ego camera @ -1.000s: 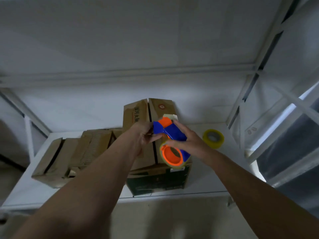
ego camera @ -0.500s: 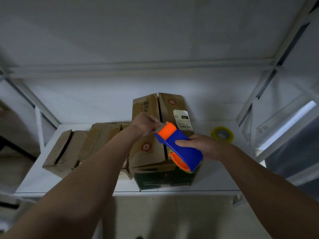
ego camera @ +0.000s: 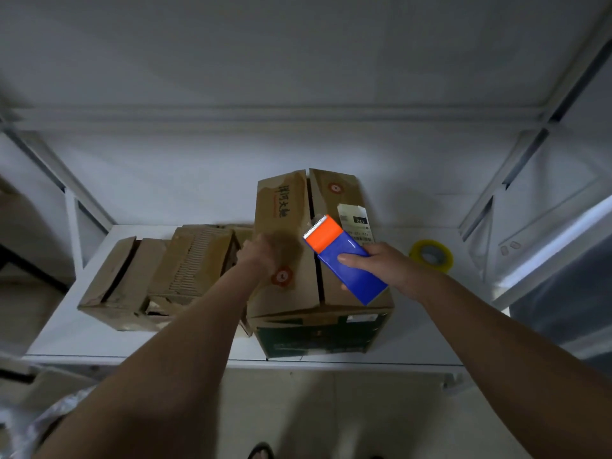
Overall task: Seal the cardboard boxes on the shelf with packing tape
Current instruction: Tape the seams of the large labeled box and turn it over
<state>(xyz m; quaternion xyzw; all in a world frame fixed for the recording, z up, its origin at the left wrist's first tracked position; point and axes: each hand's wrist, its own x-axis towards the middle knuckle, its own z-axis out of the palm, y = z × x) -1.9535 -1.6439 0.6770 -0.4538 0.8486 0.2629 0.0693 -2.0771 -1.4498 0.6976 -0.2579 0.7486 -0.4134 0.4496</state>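
The right hand (ego camera: 385,268) is wrapped around the blue body of a tape dispenser (ego camera: 344,260), thumb lying across its near face and the fingers curled behind it. The dispenser tilts up and to the left, its orange head and toothed edge pointing toward the far side, and it hovers over the right flap of the big box (ego camera: 318,260). Whether it touches the cardboard cannot be told.

The left hand (ego camera: 261,256) rests on the left flap of the same box, knuckles toward the camera. Its fingers are bent away out of sight, so it cannot be told whether they are spread flat or curled on the flap's edge.

The big box stands near the front edge of the white shelf (ego camera: 99,332), in the middle. Its two top flaps are folded down with a dark gap running between them from near to far. A white label (ego camera: 356,223) sits on the right flap, just beyond the dispenser's head.

To the left of it, touching or nearly so, lies a lower, crumpled box (ego camera: 145,279) with its flaps loose and sagging.

On the right of the shelf, apart from the big box, lies a yellow roll of tape (ego camera: 430,255), flat on its side.
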